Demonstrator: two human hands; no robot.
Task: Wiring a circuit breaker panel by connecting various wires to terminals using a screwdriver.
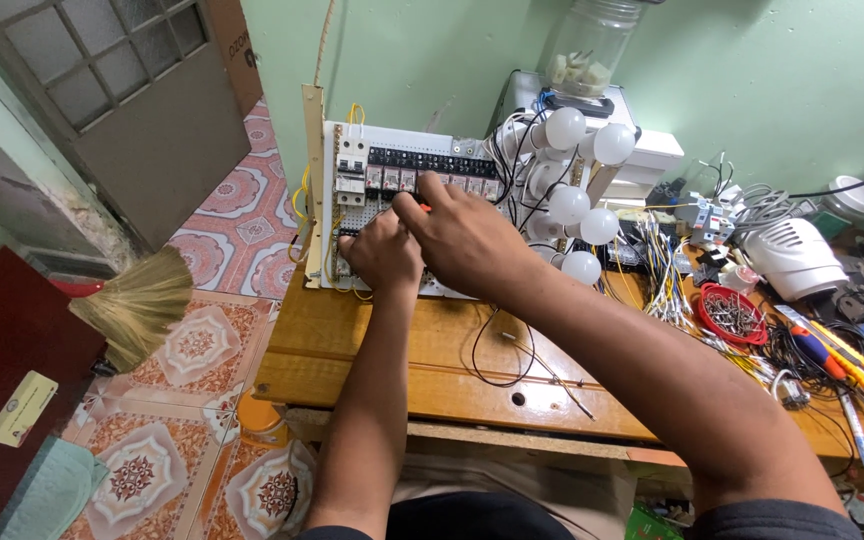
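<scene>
A white electrical panel (352, 215) with a row of black relays (432, 160), a white breaker (351, 165) and yellow wires leans upright at the back of a wooden table (432, 350). My left hand (382, 252) rests against the panel's middle, fingers curled. My right hand (467, 238) crosses over it and grips a tool with an orange handle (424, 208), its tip at the panel; most of the tool is hidden.
Several white bulbs (582, 185) stand right of the panel. Further right lie wire bundles (667, 270), a red tray of screws (732, 312), screwdrivers (832, 355) and a white device (792, 258). A straw broom (142, 300) leans at left over the tiled floor.
</scene>
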